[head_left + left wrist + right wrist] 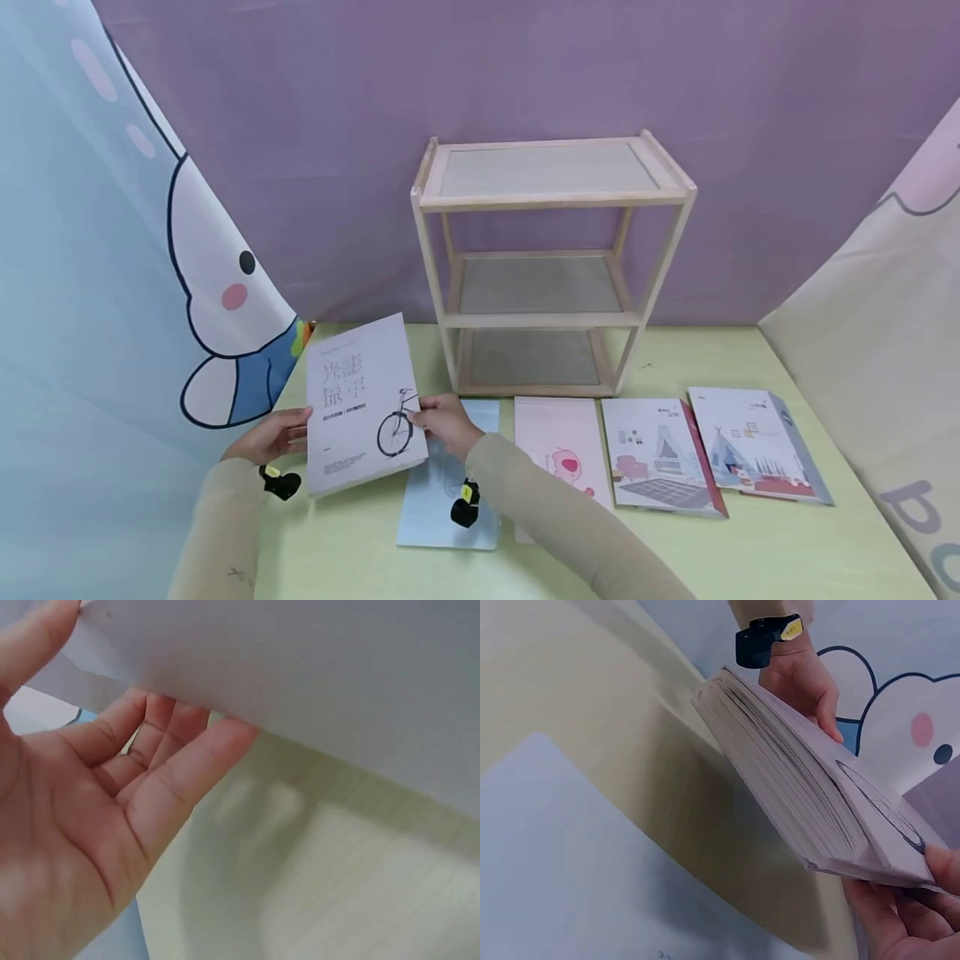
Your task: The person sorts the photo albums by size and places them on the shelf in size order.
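Observation:
A thick white book (352, 358) with a bicycle drawn on its cover is held tilted above the left part of the table. My left hand (268, 435) grips its left edge, thumb by the cover and fingers underneath, as the left wrist view shows. At the opposite edge my right hand (448, 425) pinches the book, thumb on the cover near the bicycle and fingers below. The page edges (780, 765) face the right wrist camera. Under my right hand lies a light blue notebook (427, 517), partly covered by the hand and the white book.
A pale wooden three-level shelf (528, 320) stands at the back of the table (757, 558). To the right of the blue notebook lie a pink notebook (551, 429) and two books with tent pictures, one red-edged (660, 454) and one grey-edged (750, 442). Printed curtains hang on both sides.

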Motion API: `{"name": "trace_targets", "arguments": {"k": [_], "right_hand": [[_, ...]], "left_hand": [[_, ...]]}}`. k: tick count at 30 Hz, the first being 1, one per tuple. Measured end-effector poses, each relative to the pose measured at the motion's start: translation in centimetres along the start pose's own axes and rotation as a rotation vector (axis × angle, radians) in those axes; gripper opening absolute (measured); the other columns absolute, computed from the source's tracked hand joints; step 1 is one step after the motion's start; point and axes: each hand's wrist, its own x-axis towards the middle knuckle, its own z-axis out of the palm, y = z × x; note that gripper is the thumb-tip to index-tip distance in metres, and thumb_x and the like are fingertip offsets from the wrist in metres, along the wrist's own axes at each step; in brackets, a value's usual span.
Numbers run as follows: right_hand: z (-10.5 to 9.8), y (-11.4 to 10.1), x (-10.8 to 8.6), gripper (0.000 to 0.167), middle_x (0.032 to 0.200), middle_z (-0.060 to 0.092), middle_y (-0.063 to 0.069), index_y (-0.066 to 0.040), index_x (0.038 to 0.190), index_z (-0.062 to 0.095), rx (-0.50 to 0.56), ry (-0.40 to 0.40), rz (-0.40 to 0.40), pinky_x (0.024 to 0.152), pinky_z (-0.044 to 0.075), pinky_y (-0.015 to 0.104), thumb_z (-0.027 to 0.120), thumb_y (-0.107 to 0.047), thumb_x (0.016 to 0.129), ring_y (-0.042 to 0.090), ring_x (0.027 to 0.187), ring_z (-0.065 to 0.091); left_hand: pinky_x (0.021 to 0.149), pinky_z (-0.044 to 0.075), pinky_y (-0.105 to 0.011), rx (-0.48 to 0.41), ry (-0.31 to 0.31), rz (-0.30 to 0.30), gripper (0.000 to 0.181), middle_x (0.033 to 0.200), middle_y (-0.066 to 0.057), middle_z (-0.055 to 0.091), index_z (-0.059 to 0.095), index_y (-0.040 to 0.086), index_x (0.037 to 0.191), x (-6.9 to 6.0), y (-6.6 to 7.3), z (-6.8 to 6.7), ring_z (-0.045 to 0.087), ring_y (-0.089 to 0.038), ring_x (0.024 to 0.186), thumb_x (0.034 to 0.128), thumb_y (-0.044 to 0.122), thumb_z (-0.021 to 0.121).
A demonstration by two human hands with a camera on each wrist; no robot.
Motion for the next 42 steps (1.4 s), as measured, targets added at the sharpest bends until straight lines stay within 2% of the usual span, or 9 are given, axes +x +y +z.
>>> {"name": "trace_targets", "arguments": {"k": [6, 10, 14, 22, 25, 31, 37, 42], "right_hand": [[0.1, -0.4, -0.3, 0.025, 0.099, 0.069, 0.015, 0.008, 0.110, 0.065, -0.030, -0.008, -0.032, 0.068, 0.054, 0.033, 0.063, 0.001, 0.086, 0.014, 0.076, 0.063], [0.1, -0.8, -0.6, 0.025, 0.099, 0.069, 0.012, 0.006, 0.111, 0.065, -0.051, -0.026, -0.031, 0.068, 0.054, 0.030, 0.063, -0.001, 0.086, 0.014, 0.079, 0.064], [-0.1, -1.3, -1.0, 0.027, 0.102, 0.069, 0.009, 0.005, 0.113, 0.064, -0.083, -0.039, -0.041, 0.068, 0.053, 0.028, 0.063, -0.003, 0.087, 0.012, 0.082, 0.063], [-0.5, -2.0, -1.7, 0.030, 0.109, 0.067, 0.013, 0.004, 0.117, 0.063, -0.077, -0.063, -0.078, 0.070, 0.054, 0.030, 0.063, -0.002, 0.087, 0.015, 0.087, 0.064], [-0.7, -2.2, -1.8, 0.029, 0.107, 0.068, 0.013, 0.005, 0.116, 0.063, -0.073, -0.064, -0.083, 0.070, 0.055, 0.030, 0.063, -0.001, 0.087, 0.016, 0.086, 0.065], [-1.0, -2.5, -2.2, 0.028, 0.106, 0.068, 0.014, 0.004, 0.114, 0.064, -0.086, -0.042, -0.090, 0.068, 0.054, 0.028, 0.064, -0.001, 0.087, 0.014, 0.085, 0.064], [-1.3, -2.8, -2.7, 0.028, 0.104, 0.068, 0.013, 0.003, 0.114, 0.065, -0.096, -0.026, -0.119, 0.067, 0.054, 0.028, 0.065, -0.001, 0.086, 0.014, 0.084, 0.063], [-1.8, -3.1, -3.4, 0.027, 0.104, 0.069, 0.010, 0.001, 0.114, 0.066, -0.122, -0.033, -0.124, 0.069, 0.054, 0.028, 0.065, -0.004, 0.087, 0.014, 0.085, 0.063]], "left_hand": [[0.084, 0.053, -0.032, -0.074, -0.101, 0.046, 0.036, 0.101, 0.006, 0.069, 0.068, 0.026, 0.101, -0.1, -0.4, 0.0, 0.064, -0.012, 0.092, 0.1041, 0.020, 0.033], [0.083, 0.053, -0.032, -0.089, -0.156, 0.095, 0.039, 0.102, 0.006, 0.069, 0.067, 0.024, 0.104, -0.2, -0.9, -0.1, 0.064, -0.012, 0.092, 0.1048, 0.017, 0.028], [0.083, 0.053, -0.032, -0.113, -0.171, 0.144, 0.038, 0.103, 0.005, 0.069, 0.065, 0.022, 0.106, -0.2, -1.2, 0.0, 0.064, -0.012, 0.092, 0.1046, 0.014, 0.027], [0.083, 0.052, -0.032, -0.151, -0.201, 0.222, 0.040, 0.107, 0.005, 0.068, 0.063, 0.022, 0.110, -0.1, -1.0, 0.1, 0.064, -0.012, 0.094, 0.1044, 0.010, 0.025], [0.083, 0.052, -0.032, -0.125, -0.188, 0.240, 0.038, 0.108, 0.006, 0.067, 0.062, 0.022, 0.112, -0.1, -0.7, 0.3, 0.063, -0.011, 0.095, 0.1043, 0.010, 0.027], [0.083, 0.051, -0.033, -0.041, -0.100, 0.249, 0.032, 0.107, 0.008, 0.067, 0.060, 0.025, 0.112, -0.1, -0.1, 1.0, 0.062, -0.010, 0.093, 0.1039, 0.013, 0.032], [0.082, 0.051, -0.033, -0.011, -0.036, 0.285, 0.031, 0.107, 0.010, 0.067, 0.061, 0.028, 0.113, -0.1, 0.1, 1.9, 0.061, -0.009, 0.092, 0.1032, 0.014, 0.035], [0.079, 0.053, -0.033, -0.035, -0.063, 0.360, 0.036, 0.107, 0.009, 0.067, 0.062, 0.025, 0.113, 0.0, 0.2, 2.5, 0.063, -0.008, 0.092, 0.1029, 0.008, 0.032]]}}
